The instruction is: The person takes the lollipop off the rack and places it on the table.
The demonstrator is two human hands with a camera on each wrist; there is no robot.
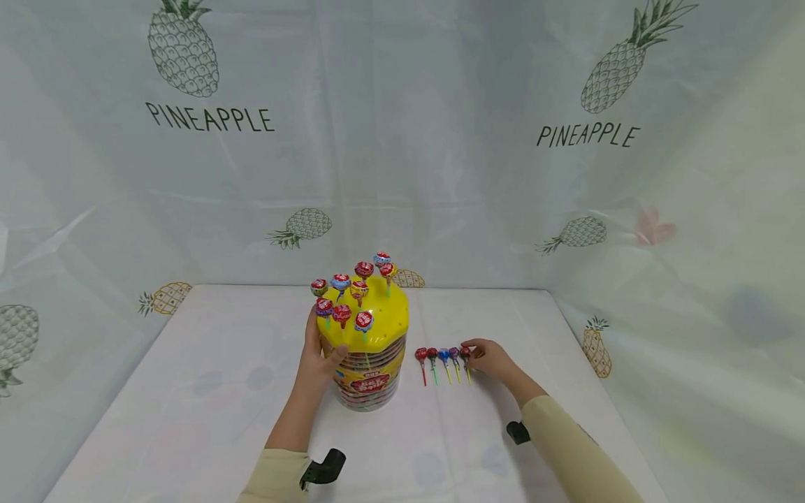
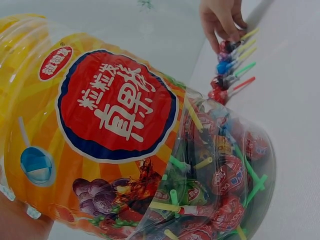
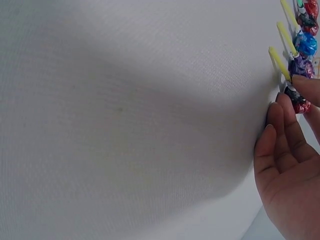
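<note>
A clear plastic jar (image 1: 371,384) of lollipops, with an orange label (image 2: 165,115), stands upright on the table. Several wrapped lollipops (image 1: 342,314) stick up out of its yellow lid (image 1: 391,311). My left hand (image 1: 316,363) grips the jar's left side, thumb across the front below the lid. To the right of the jar, several lollipops (image 1: 444,355) lie in a row, heads away from me. At the row's right end, my right hand (image 1: 493,360) pinches the head end of a dark red lollipop (image 3: 302,107) with a yellow stick. Its fingertips rest near the tabletop.
The white table (image 1: 189,405) meets a pale curtain (image 1: 402,140) printed with pineapples behind and at the sides. A black wrist camera (image 1: 323,468) hangs by the left sleeve, another wrist camera (image 1: 518,432) by the right sleeve.
</note>
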